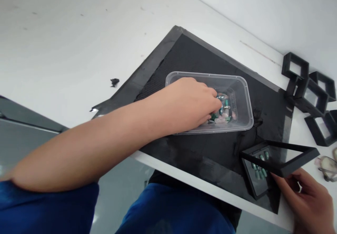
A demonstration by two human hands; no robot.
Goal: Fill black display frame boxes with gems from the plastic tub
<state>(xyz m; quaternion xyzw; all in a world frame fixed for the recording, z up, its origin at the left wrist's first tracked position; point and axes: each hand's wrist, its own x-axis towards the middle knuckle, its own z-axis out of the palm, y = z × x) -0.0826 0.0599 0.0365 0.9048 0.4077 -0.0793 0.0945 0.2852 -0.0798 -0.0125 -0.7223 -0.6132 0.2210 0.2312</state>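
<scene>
My left hand [193,102] reaches over the near left side of a clear plastic tub [243,104], its fingers bent down inside. Small glossy green and pale pink pieces [223,114], which look like press-on nails, lie in the tub by the fingertips. Those fingertips are hidden, so what they pinch does not show. At the lower right my right hand [308,195] grips the raised lid of a hinged black display case [284,160]. The case stands part open, and several green press-on nails [259,167] sit in rows inside its base.
A worn black mat [184,58] lies on the white table [65,44] beneath the tub. Several black frame-like cases [312,93] are grouped at the right against the wall. Glasses [329,169] rest at the right edge. A black scrap [114,82] lies left of the mat.
</scene>
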